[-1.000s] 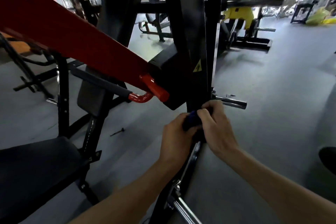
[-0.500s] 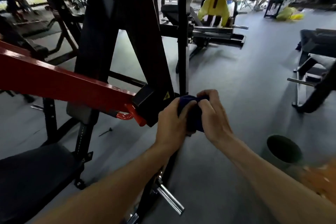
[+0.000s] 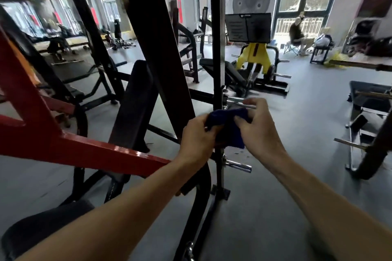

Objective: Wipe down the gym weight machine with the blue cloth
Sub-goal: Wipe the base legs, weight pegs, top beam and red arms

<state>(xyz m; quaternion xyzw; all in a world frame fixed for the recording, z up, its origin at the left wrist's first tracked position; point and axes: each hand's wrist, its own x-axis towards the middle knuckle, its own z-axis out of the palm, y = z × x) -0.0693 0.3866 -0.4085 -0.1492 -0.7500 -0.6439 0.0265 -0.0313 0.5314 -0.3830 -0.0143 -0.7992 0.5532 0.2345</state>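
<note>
A dark blue cloth [image 3: 230,127] is bunched between both hands in the middle of the head view. My left hand [image 3: 196,137] grips its left side with curled fingers. My right hand [image 3: 257,127] pinches its right side. The cloth sits against a thin black upright post [image 3: 216,38] of the weight machine. A wide black slanted beam [image 3: 157,44] rises just to the left. A red lever arm [image 3: 89,152] runs from the left toward my left wrist. Chrome weight pegs stick out of the post above [image 3: 235,99] and below [image 3: 238,165] the cloth.
A black padded backrest [image 3: 133,108] stands left of the post and a black seat [image 3: 42,226] lies at the lower left. A yellow machine [image 3: 254,55] stands behind. Another rack [image 3: 369,133] stands at the right. A person [image 3: 299,34] sits by the far windows. The floor is grey.
My view has lifted and both hands have risen up the post with the cloth. The right hand has opened out to a pinch on the cloth's right edge.
</note>
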